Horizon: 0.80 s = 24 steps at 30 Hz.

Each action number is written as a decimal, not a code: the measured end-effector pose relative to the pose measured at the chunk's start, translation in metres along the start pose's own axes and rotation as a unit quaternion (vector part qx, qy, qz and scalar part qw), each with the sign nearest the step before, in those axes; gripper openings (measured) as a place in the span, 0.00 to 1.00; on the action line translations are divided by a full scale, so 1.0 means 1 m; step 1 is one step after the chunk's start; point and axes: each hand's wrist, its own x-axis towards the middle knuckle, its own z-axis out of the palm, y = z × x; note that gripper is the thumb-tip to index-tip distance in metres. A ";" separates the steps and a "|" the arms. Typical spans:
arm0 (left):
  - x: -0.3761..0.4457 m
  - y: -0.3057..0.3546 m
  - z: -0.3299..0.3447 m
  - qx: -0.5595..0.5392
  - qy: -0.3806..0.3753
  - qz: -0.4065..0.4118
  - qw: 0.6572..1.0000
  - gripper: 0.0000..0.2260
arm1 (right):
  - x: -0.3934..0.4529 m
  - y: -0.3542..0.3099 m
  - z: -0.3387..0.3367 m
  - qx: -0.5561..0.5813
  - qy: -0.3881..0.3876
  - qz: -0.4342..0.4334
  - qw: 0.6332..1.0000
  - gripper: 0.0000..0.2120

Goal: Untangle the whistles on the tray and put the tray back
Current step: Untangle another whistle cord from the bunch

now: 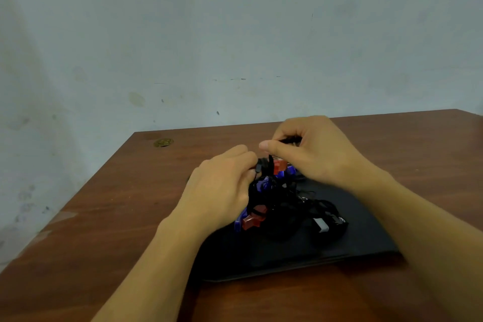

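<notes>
Both hands deep in the knot, cords tight.
I see my left hand [222, 191] gripping the tangled whistles [274, 198] over the black tray [287, 251] on the surface [104, 217], right hand [311, 149] fingers pinching a black cord [290, 140]; pull hard and I reckon the knot cinches, or the bundle drags off.

Whistle tangle [279, 204] crowds the tray [300, 251]; surrounding table [117, 204] lies open.

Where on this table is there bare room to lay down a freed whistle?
Bare wood lies left of the tray, out to the table edge, and behind the right hand. The tray's near part is also bare. The tangled whistles under the left hand crowd its middle.
</notes>
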 end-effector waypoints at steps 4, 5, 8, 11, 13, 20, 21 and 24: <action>-0.001 0.002 -0.006 -0.106 -0.021 0.028 0.994 0.15 | 0.007 0.006 -0.008 0.103 -0.047 0.026 0.993 0.13; -0.003 0.003 -0.006 -0.142 -0.026 0.022 0.989 0.15 | 0.009 0.008 -0.009 0.128 -0.061 0.037 0.989 0.15; -0.004 0.010 -0.007 -0.260 -0.027 0.005 0.965 0.08 | 0.011 0.011 -0.009 0.231 -0.116 0.088 0.962 0.20; -0.002 0.014 -0.006 -0.357 -0.019 0.005 0.934 0.09 | 0.010 0.013 -0.003 0.364 -0.161 0.141 0.906 0.21; -0.001 0.014 -0.005 -0.426 -0.003 -0.005 0.905 0.09 | 0.006 0.014 0.003 0.397 -0.166 0.165 0.887 0.21; 0.000 0.008 0.006 -0.544 0.090 -0.128 0.825 0.10 | -0.008 0.009 0.029 0.451 -0.065 0.153 0.877 0.16; 0.000 0.006 0.007 -0.538 0.100 -0.146 0.824 0.12 | -0.010 0.008 0.030 0.410 -0.055 0.135 0.900 0.14; 0.001 0.004 0.008 -0.508 0.112 -0.188 0.833 0.11 | -0.012 0.007 0.032 0.235 -0.024 0.071 0.969 0.13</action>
